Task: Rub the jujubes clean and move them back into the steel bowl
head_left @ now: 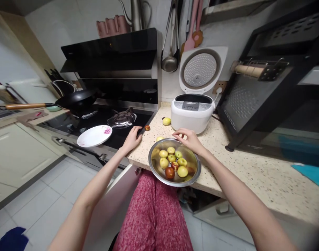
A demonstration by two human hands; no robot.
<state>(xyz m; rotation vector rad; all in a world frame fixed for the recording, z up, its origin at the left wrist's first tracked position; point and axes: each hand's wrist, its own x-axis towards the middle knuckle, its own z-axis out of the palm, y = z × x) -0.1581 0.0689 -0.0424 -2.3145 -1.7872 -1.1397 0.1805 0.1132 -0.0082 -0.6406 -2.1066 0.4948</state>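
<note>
Home kitchen | stove [96, 118] with wok [75, 99] under extractor hood [112, 52] | rice cooker [193, 111] on speckled worktop [243, 167] | ladles [170, 62] hanging on wall

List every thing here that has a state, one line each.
Rice cooker: lid up, open.
Steel bowl: upright, holds small fruits, overhangs the counter edge.
White plate: on the stove, nothing on it.
Pan: on the stove, contents hidden.
Left hand: flat on the counter corner.
Right hand: over the bowl's far rim; grip unclear.

— The fruits [172, 161] under the right hand [190, 139]?
— Yellow-green, one dark red, in a silver bowl [159, 174].
— And the bench [253, 174]?
— Beige, speckled. Left of the left hand [132, 139], a white plate [93, 137] with a pink mark.
</note>
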